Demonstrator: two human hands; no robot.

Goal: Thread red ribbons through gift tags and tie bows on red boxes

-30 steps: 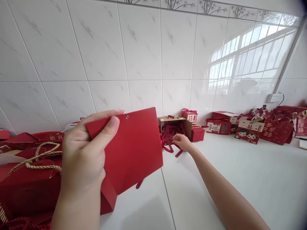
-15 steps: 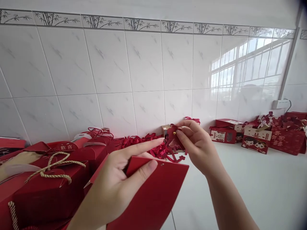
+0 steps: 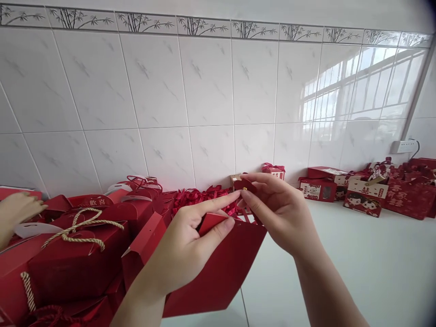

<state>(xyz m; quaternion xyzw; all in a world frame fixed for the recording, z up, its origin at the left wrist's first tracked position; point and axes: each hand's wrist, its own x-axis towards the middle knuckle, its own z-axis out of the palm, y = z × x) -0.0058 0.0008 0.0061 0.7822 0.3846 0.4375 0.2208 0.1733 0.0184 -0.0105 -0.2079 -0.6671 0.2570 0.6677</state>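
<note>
My left hand [image 3: 185, 250] grips the top edge of a red cardboard gift bag [image 3: 221, 270], thumb on the near face and index finger stretched toward my right hand [image 3: 282, 211]. Between thumb and fingers, my right hand pinches a dark red flower-shaped ornament [image 3: 250, 184] with a small gold bead. The ornament is just above the bag's upper edge, close to my left index fingertip; whether they touch I cannot tell. Behind my hands lies a heap of red ribbons [image 3: 200, 198], partly hidden.
Red boxes [image 3: 78, 268] with gold cord bows crowd the left side. Another person's hand [image 3: 20, 211] reaches in there. Printed red boxes [image 3: 366, 197] and a small ribboned box [image 3: 274, 171] stand along the tiled wall [image 3: 211, 81]. The white table [image 3: 340, 263] extends right.
My right hand has tilted the ornament and brought it beside my left fingertip. The bag has risen slightly and moved right. Another person's hand has appeared at the left.
</note>
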